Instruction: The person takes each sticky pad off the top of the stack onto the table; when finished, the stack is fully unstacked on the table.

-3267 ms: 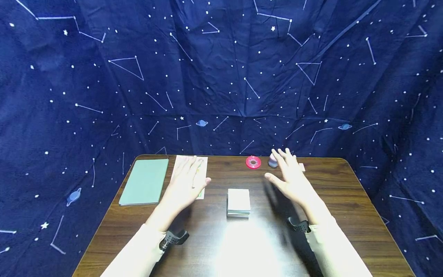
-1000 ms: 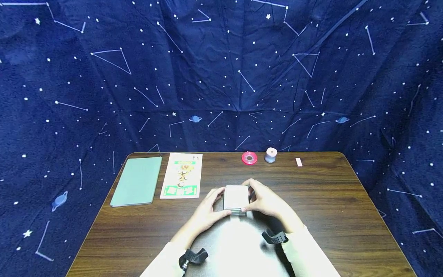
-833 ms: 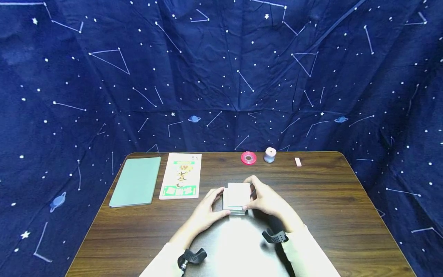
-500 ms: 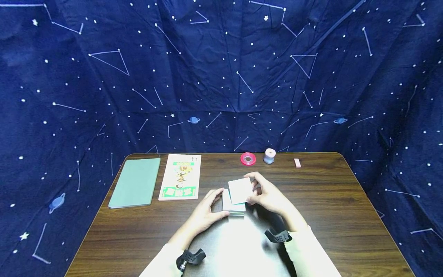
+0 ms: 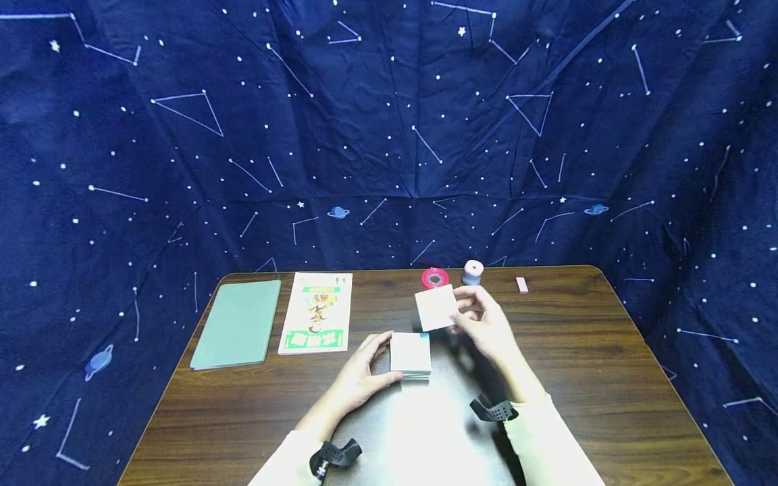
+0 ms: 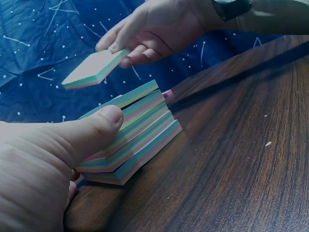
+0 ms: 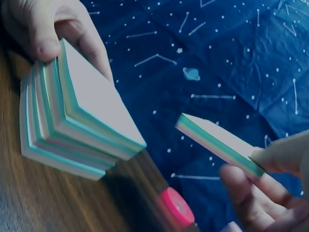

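A stack of pastel-edged paper pads (image 5: 410,354) lies on the wooden table (image 5: 608,378), near the middle. My left hand (image 5: 378,363) grips the stack's left side, with the thumb (image 6: 99,126) pressed on its edge. My right hand (image 5: 464,316) pinches one thin white pad (image 5: 435,307) by its right edge and holds it in the air, above and beyond the stack. In the left wrist view this lifted pad (image 6: 91,71) hangs clear of the stack (image 6: 133,140). The right wrist view shows the lifted pad (image 7: 217,142) apart from the stack (image 7: 72,121).
A green board (image 5: 237,324) and a printed booklet (image 5: 317,312) lie at the left of the table. Along the far edge stand a red tape roll (image 5: 435,277), a small pale spool (image 5: 473,272) and a pink eraser (image 5: 521,284). Dark starry cloth (image 5: 389,135) hangs behind.
Both hands came to the stack. My right hand took the top pad off it and lifted it up and away to the right. The left hand stays on the stack.
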Tool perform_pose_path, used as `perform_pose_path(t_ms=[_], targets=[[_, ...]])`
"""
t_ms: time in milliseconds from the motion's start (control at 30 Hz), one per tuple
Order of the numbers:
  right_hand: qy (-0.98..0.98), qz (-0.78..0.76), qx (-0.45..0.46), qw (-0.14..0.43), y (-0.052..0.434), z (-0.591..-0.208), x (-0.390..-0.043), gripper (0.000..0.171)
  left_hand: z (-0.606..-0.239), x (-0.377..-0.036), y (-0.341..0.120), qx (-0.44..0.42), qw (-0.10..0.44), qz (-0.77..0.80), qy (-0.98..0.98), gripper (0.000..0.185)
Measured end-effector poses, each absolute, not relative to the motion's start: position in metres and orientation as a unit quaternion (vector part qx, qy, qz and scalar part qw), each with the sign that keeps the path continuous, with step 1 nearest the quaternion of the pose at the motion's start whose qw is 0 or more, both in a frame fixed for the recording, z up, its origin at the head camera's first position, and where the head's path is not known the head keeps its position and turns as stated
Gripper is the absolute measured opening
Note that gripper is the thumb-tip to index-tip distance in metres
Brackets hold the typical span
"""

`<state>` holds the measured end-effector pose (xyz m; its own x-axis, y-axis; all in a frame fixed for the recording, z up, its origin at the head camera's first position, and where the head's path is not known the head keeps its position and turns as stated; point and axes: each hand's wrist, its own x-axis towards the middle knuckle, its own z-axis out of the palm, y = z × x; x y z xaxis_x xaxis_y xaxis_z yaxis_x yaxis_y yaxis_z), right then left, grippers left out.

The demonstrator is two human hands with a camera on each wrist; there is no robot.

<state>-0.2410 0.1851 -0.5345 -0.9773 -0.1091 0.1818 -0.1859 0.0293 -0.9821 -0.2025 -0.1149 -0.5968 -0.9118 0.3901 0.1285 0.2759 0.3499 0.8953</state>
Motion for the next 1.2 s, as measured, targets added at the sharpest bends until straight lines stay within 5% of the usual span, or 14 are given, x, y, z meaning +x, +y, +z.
perform_pose_path(t_ms=[200,500,1200], targets=[[-0.686,0.722,0.004,0.089,0.193,-0.549,-0.248,0.029,-0.596,-0.202,-0.115,0.206,0.051,0.531,0.820,0.088],[-0.659,0.747,-0.062,0.058,0.198,-0.580,-0.257,0.031,-0.596,-0.202,-0.116,0.214,0.045,0.533,0.818,0.086],[-0.752,0.656,-0.035,0.053,0.197,-0.600,-0.264,0.032,-0.595,-0.202,-0.116,0.213,0.055,0.542,0.811,0.088]])
